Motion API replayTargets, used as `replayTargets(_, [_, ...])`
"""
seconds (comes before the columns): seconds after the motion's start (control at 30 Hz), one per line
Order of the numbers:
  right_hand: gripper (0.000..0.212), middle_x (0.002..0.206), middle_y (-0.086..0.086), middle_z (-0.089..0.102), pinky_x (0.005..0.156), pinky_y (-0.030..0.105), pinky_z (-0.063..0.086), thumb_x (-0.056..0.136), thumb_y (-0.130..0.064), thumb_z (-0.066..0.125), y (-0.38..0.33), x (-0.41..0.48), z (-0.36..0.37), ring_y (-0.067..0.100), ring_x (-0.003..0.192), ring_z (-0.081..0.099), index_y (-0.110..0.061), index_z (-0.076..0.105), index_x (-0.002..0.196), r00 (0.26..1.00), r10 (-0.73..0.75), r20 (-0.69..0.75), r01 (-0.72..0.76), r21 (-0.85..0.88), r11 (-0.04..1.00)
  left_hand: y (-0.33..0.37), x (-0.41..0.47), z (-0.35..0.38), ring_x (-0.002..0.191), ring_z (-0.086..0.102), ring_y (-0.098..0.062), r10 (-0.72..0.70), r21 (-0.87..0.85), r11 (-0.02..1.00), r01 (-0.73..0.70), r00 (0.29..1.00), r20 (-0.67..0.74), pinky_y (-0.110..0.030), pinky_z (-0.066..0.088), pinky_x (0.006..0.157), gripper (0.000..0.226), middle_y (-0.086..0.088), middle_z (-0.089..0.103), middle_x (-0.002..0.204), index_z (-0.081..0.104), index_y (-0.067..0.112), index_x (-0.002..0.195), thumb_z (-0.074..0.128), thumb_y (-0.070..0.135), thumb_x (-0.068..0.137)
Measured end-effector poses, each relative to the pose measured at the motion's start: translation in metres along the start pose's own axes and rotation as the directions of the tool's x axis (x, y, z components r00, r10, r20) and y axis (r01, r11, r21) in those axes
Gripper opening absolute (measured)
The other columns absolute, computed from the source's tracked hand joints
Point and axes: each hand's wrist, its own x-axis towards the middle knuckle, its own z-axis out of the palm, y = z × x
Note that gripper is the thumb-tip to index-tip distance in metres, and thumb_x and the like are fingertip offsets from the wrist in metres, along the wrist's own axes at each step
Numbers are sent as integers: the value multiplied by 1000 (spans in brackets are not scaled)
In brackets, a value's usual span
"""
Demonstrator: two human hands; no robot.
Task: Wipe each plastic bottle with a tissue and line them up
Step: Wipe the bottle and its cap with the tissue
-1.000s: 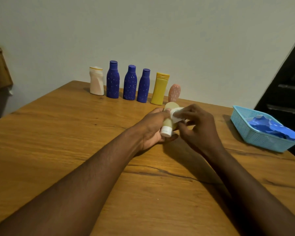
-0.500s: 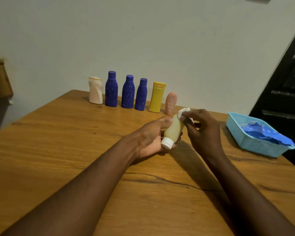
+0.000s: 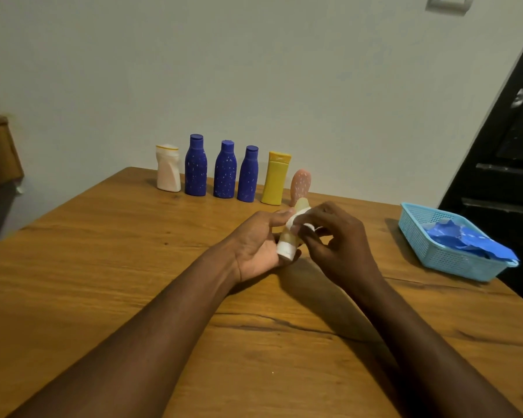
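Nearest: 2 bare forearms reaching in over a wooden table (image 3: pixel 103 267), with a crack running across the grain. Next: left hand (image 3: pixel 258 248), palm up, fingers and thumb curled round a small pale bottle (image 3: pixel 287 241), white cap toward the wearer, base tilted up and away; probably held so to steady it and expose its side for rubbing. Touching it from the right: right hand (image 3: pixel 340 245), fingertips pinched on a crumpled white tissue (image 3: pixel 296 221), tissue pressed against the upper body of the bottle; judged mid-wipe, bottle kept off the table so as to be turned and reached all round. Farther right, well apart from both hands: light-blue basket (image 3: pixel 441 263) near the table edge, with crumpled blue material (image 3: pixel 465 241) inside, nature unclear. Farther back, along the far edge near the wall (image 3: pixel 254 70): 6 containers upright in 1 row. Left to right: white bottle (image 3: pixel 168 171), 1st blue bottle (image 3: pixel 196 168), 2nd blue bottle (image 3: pixel 225 171), 3rd blue bottle (image 3: pixel 248 176), yellow bottle (image 3: pixel 274 179), pink tube (image 3: pixel 300 185) just behind the raised base of the held bottle. Presumably wiped already and ranged at the back to leave working room in front. Likely place for the 7th: right end of the row, beside the pink tube. Farthest right: dark door (image 3: pixel 511 161).
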Motion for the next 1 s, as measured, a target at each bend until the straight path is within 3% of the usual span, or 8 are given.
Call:
replayTargets(0.13, [12,106,0,66,71,12,50,92,-14,69,8,2,-5,7,93,60,-17,71,104,980,93,-175,-98,-20,995,-3,-2,2,107,59,-26,-29,68,997,26,999,38,-40,53,85,41,-19,57,133,61,20,138,64,19,98])
replayTargets(0.27, [13,107,0,67,70,6,46,93,-16,69,11,2,-5,6,91,61,-13,70,106,962,158,-222,-163,-6,987,-5,-4,3,112,59,-28,-54,90,995,50,998,40,-41,54,84,44,-21,57,138,58,20,139,66,20,96])
replayTargets(0.4, [10,95,-5,67,69,19,54,86,-13,76,5,-3,-3,9,84,63,-13,74,96,997,74,-35,-71,85,994,-2,-4,1,114,60,-30,-48,57,997,47,999,17,-45,52,94,43,-21,60,139,64,15,134,67,15,91])
replayTargets(0.53, [11,88,-12,67,69,29,58,82,-9,77,0,-3,0,12,80,65,-15,75,91,996,17,89,-29,130,991,3,-6,-1,96,63,-23,-40,74,996,44,998,-54,-36,55,79,39,-16,72,114,69,9,124,75,14,86])
replayTargets(0.6, [11,91,-10,67,71,27,59,84,-7,75,0,-2,1,10,83,65,-14,73,92,999,30,38,-35,131,991,4,-6,-2,94,65,-20,-24,66,997,30,996,-83,-34,57,75,47,-12,75,104,68,5,125,79,14,80])
replayTargets(0.7, [9,97,-6,66,72,22,57,88,-10,73,2,0,2,8,88,64,-14,70,96,995,63,-74,-56,96,994,6,-6,-3,88,74,-21,27,96,995,-20,997,-78,-35,61,71,46,-13,75,110,67,8,127,80,14,83])
replayTargets(0.87, [12,106,-2,67,71,8,47,93,-15,69,10,2,-5,4,93,61,-15,70,104,960,156,-231,-150,45,988,3,-6,1,104,76,-27,41,228,973,-35,999,-22,-45,62,88,39,-11,78,115,63,25,127,75,14,91])
replayTargets(1.0, [18,109,0,67,71,6,47,93,-11,67,13,2,-6,9,95,62,-15,72,111,953,174,-247,-172,32,985,1,-6,3,102,76,-20,70,308,949,-61,997,-19,-32,61,70,38,-8,78,115,59,31,132,70,23,97])
